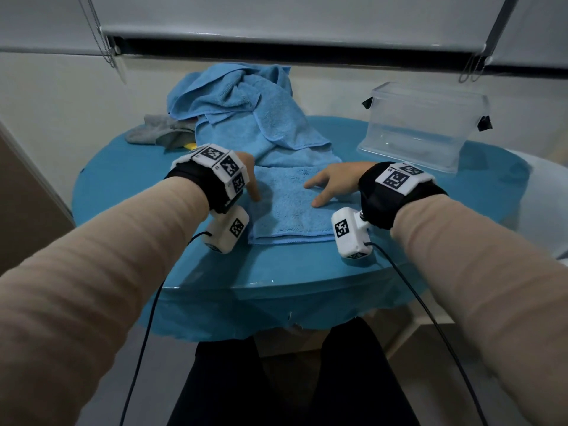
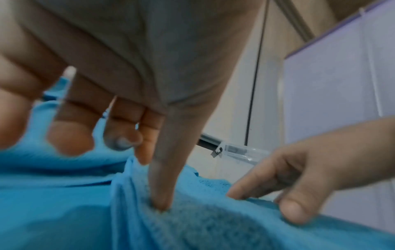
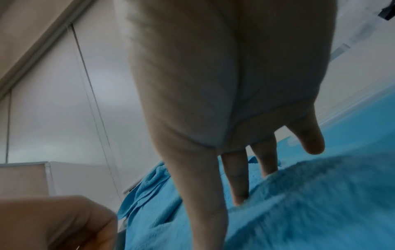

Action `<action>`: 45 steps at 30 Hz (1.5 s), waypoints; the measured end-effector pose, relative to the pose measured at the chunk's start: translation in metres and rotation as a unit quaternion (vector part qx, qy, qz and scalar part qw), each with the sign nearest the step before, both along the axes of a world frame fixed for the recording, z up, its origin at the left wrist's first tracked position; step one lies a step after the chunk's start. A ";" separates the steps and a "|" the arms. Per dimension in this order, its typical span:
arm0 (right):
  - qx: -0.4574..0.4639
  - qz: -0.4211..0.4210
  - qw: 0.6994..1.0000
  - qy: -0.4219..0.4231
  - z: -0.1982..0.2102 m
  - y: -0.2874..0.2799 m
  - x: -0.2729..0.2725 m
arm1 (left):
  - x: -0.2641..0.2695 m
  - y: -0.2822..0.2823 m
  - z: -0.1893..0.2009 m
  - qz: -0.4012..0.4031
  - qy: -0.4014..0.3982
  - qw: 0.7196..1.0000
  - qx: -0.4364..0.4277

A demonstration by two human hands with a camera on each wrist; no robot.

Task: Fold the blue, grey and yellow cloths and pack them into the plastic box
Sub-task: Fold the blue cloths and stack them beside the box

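The blue cloth (image 1: 289,207) lies on the round blue table (image 1: 276,269); its near part is a flat folded rectangle, and the rest is heaped at the back. My left hand (image 1: 250,179) presses its thumb (image 2: 162,191) into the folded part's left edge, the other fingers hanging loose. Straight fingers (image 3: 237,182) of my right hand (image 1: 329,184) press on the right side of the folded part (image 3: 299,203). A crumpled grey cloth (image 1: 153,130) sits at the back left. Only a sliver of the yellow cloth (image 1: 190,146) shows beside it. The clear plastic box (image 1: 421,124) stands empty at the back right.
Behind the table are a wall and window blinds with hanging bead cords (image 1: 104,44). Cables run from both wrist cameras over the table's near edge. My dark-trousered legs are under the front edge.
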State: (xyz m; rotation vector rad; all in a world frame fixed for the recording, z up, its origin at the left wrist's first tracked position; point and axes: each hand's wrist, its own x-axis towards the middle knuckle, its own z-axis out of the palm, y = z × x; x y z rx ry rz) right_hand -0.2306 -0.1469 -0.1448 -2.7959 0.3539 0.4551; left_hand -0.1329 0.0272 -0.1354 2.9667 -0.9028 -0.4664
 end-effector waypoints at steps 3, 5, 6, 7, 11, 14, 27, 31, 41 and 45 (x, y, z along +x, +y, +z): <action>0.002 -0.032 0.996 -0.079 0.005 -0.003 0.006 | -0.008 -0.013 0.004 -0.060 -0.080 0.995 -0.025; -0.018 -0.042 0.992 -0.118 0.007 -0.003 0.010 | -0.012 -0.020 0.002 -0.097 -0.068 0.993 -0.026; -0.037 -0.037 0.991 -0.120 0.008 -0.002 0.012 | -0.012 -0.023 0.000 -0.109 -0.047 0.993 -0.006; -0.057 -0.029 0.992 -0.107 0.007 -0.001 0.013 | -0.011 -0.023 -0.003 -0.116 -0.023 0.993 0.020; -0.108 0.006 0.994 0.012 0.000 -0.001 0.016 | 0.001 -0.019 -0.008 -0.100 0.021 0.986 0.133; -0.099 0.026 0.993 0.054 -0.006 -0.007 0.018 | 0.003 -0.018 -0.011 -0.113 0.002 0.979 0.172; 0.125 -0.113 0.984 -0.055 -0.013 -0.035 -0.001 | 0.006 -0.001 -0.002 -0.104 0.045 0.986 0.121; 0.133 -0.169 0.976 -0.037 -0.003 -0.033 -0.007 | -0.007 -0.007 0.001 -0.156 0.022 0.988 0.003; 0.350 -0.156 0.923 -0.039 -0.009 -0.027 -0.022 | -0.038 -0.030 -0.012 -0.228 0.057 0.968 0.090; 0.365 -0.143 0.917 -0.072 0.003 -0.012 -0.020 | -0.030 -0.024 -0.004 -0.224 0.007 0.974 0.011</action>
